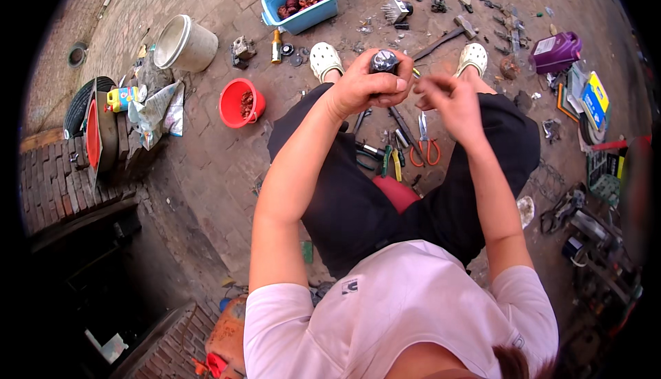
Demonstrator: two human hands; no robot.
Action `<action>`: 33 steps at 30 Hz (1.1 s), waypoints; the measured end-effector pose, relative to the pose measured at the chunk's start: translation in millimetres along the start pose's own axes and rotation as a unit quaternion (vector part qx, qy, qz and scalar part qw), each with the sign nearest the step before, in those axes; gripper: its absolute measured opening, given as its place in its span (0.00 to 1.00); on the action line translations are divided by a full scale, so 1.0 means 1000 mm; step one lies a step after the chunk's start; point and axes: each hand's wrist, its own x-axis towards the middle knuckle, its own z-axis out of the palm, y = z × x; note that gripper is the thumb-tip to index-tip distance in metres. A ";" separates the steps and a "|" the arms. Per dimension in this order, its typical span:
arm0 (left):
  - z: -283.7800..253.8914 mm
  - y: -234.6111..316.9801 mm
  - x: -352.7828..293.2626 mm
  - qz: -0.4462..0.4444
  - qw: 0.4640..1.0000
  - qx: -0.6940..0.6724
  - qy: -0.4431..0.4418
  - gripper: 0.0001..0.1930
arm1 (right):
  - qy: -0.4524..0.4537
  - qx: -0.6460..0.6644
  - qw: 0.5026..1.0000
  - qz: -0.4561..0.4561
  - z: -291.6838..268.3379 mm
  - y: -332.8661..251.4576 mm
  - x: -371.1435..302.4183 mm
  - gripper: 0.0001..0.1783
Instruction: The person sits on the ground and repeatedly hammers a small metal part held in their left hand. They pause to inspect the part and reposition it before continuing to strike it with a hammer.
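Observation:
My left hand [368,88] is closed around a dark, round metal part [383,61], which stands up out of the fist with its top facing me. Just to the right is my right hand [451,107], slightly blurred, its fingers curled toward the thumb. Whatever those fingertips may hold is too small or hidden to make out. Below the hands, on the ground between my legs, lie scissors [424,141] with orange handles and pliers [396,162] with green and yellow grips. A long dark bar [405,125] lies beside the scissors.
A hammer [447,38] lies between my shoes. Farther off stand a blue tub [303,22] holding reddish-brown scrap, a red bucket [231,107] and a white bucket [193,52]. Metal parts are scattered ahead. At right are a purple jug [556,54] and piled parts [595,234].

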 end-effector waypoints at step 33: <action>-0.005 -0.013 0.025 -0.054 0.992 0.057 0.096 0.26 | -0.035 0.152 0.982 -0.109 -0.029 -0.030 0.042 0.18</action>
